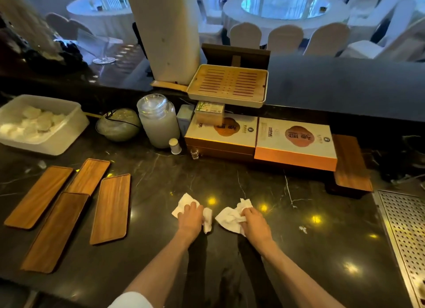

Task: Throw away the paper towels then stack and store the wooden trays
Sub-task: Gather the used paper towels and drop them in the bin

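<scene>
Two crumpled white paper towels lie on the dark marble counter (230, 181). My left hand (191, 218) presses down on the left paper towel (185, 203), fingers curled over it. My right hand (255, 221) grips the right paper towel (228, 219). Several flat wooden trays lie apart on the counter at the left: one far left (39, 196), one behind (88, 175), one in front (54, 231), and one nearest my hands (111, 207). Another wooden tray (350, 163) rests on a dark stand at the right.
A clear tub of white rolls (39, 125), a glass bowl (118, 124) and a lidded jar (158, 121) stand at the back left. Two gift boxes (295, 142) sit behind my hands, a slatted tea tray (227, 85) above them. A perforated metal drain board (404, 227) runs along the right.
</scene>
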